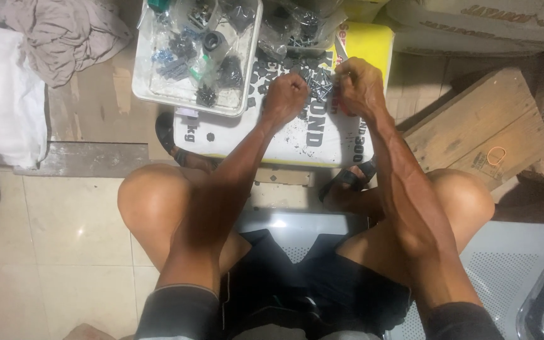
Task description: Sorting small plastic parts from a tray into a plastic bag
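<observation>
Screws [318, 83] lie in a small heap on a white sack [322, 135] that serves as a low surface between the seated person's knees, within easy reach. The left hand [284, 96] is curled into a fist at the heap's edge; what it grips cannot be told. The right hand [359, 85] has its fingers pinched together over the screws, apparently on something small. A white tray [158, 94] of bagged hardware rests just beside, half on the sack.
</observation>
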